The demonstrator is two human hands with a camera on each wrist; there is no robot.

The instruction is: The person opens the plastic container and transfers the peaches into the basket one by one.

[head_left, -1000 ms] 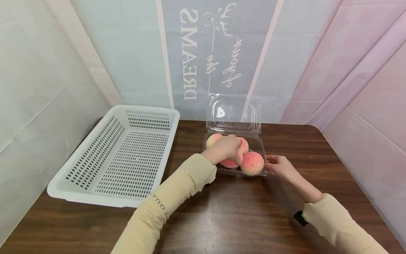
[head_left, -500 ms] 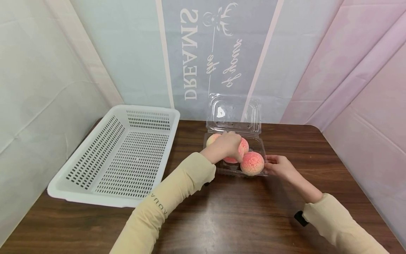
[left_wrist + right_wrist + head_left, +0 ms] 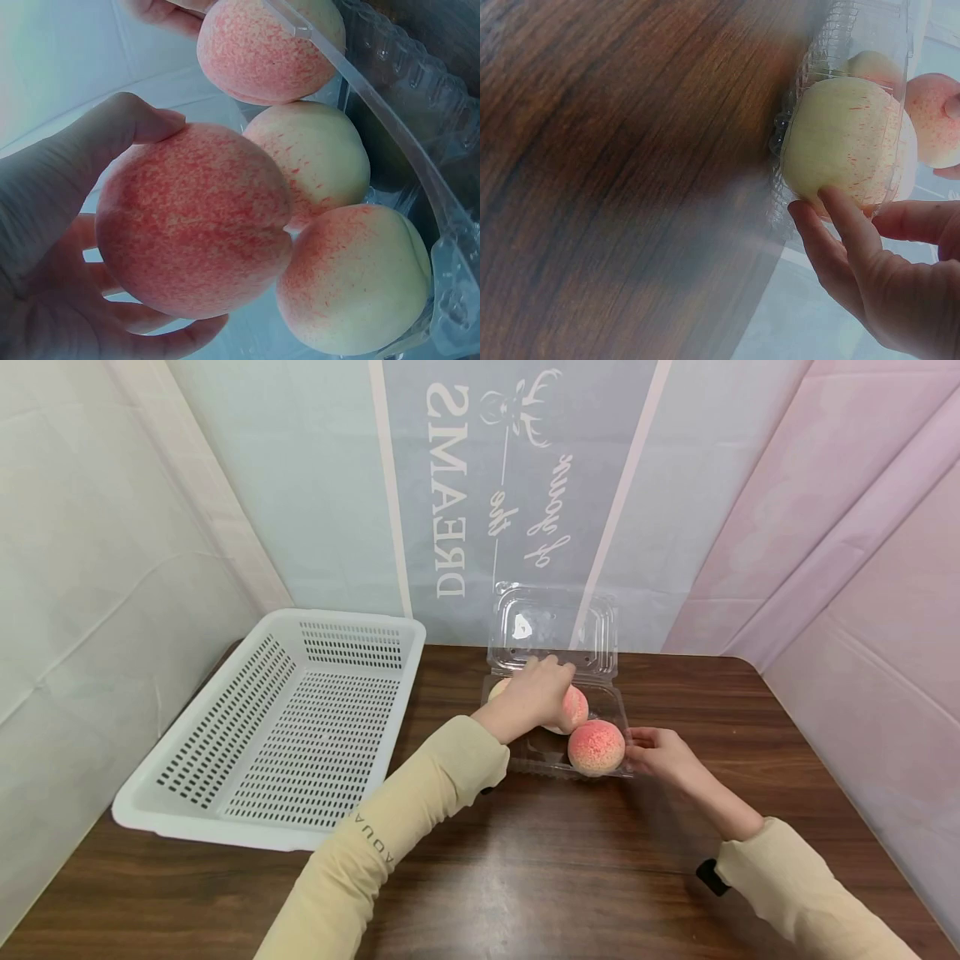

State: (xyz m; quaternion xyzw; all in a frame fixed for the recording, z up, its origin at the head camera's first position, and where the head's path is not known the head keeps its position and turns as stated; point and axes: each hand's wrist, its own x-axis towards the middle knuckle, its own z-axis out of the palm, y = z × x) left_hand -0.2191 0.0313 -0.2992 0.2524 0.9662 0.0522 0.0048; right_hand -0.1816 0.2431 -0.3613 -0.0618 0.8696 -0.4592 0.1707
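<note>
My left hand [image 3: 528,697] grips a pink peach [image 3: 195,225], thumb on one side and fingers around the other. It is raised above a clear plastic clamshell box [image 3: 540,762], and in the head view the hand mostly covers it. Three more peaches lie in the box: one at the front right [image 3: 597,747], one behind it [image 3: 575,708], and one at the back left [image 3: 498,687], partly hidden by my hand. At the box's right wall, my right hand [image 3: 663,753] pinches the clear plastic between thumb and fingers.
The box's lid [image 3: 555,627] stands up at the back, near the printed backdrop [image 3: 517,502]. A white perforated basket [image 3: 217,832] sits on the left of the brown wooden table [image 3: 525,877]. Fabric walls close in both sides.
My left hand has lifted its peach and shifted slightly toward the back of the box, uncovering the box's front left part. The right hand has stayed at the box's right wall.
</note>
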